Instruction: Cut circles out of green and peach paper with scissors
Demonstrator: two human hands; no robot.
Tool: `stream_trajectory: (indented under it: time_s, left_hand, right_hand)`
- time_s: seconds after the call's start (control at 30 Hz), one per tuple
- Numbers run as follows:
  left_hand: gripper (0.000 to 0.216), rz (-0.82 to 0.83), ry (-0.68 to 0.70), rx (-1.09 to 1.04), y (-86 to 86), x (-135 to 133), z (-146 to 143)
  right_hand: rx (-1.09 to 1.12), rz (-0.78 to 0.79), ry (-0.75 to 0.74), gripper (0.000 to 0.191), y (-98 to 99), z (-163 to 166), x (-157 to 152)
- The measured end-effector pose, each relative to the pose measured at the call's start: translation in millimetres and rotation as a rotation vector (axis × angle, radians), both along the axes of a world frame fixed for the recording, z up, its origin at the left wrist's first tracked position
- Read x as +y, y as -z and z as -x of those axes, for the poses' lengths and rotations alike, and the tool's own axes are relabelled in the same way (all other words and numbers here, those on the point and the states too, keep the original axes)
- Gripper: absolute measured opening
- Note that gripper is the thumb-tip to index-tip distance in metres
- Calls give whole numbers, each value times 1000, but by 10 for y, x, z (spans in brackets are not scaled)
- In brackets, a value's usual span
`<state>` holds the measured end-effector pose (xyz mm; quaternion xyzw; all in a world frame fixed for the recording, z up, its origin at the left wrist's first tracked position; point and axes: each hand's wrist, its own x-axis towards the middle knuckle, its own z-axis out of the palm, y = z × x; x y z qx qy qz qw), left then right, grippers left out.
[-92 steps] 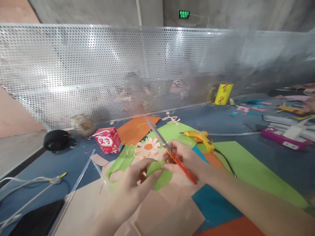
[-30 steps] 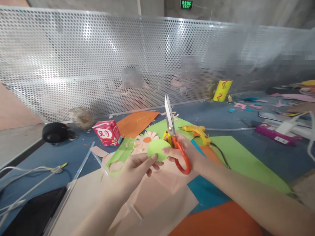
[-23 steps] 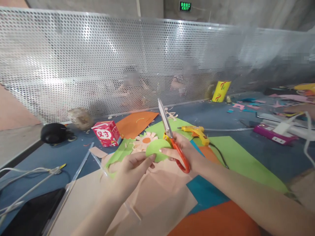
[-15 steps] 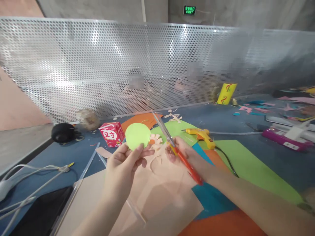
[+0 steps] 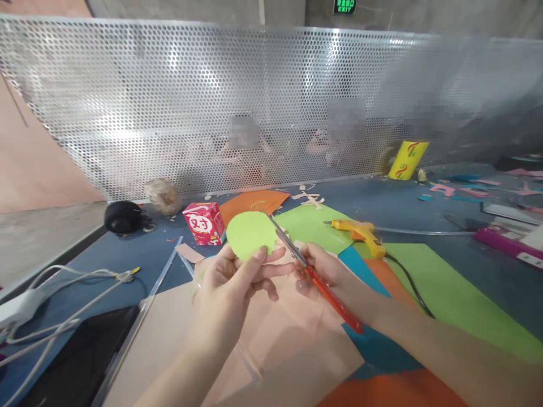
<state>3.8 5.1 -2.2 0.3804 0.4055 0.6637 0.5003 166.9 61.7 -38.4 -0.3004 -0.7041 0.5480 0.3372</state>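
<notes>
Blue desk (image 5: 352, 198): your left fingers (image 5: 253, 264) pinching green disc (image 5: 250, 230). Your right fingers (image 5: 317, 260) gripping scissors (image 5: 313, 276), blades slanting up-left beside disc's right edge.

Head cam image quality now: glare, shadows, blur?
Head view: white glare spots on the perforated metal screen, its right end hazy; head view: soft shadow across the beige paper; head view: green disc bright, scissors slightly soft.

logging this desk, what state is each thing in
Green circle, cut out, pinched in left hand
Scissors, in right hand, blade opening unclear
Glue gun, lying on its side, power unclear
Red box, upright
Yellow roll, standing
Exit sign, lit
White cables, looped
Paper scraps, scattered
</notes>
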Motion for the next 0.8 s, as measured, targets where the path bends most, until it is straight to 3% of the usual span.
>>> stream_trajectory:
  time_s: [0.23, 0.43, 0.8]
  left_hand:
    - [16, -8, 93, 102, 9, -14, 2]
    - [21, -26, 55, 135, 18, -8, 34]
    - [20, -31, -58, 163, 9, 3, 46]
  right_hand:
    - [8, -6, -41, 25, -80, -9, -40]
    - [18, -17, -51, 28, -5, -3, -20]
    - [-62, 29, -64, 23, -77, -39, -47]
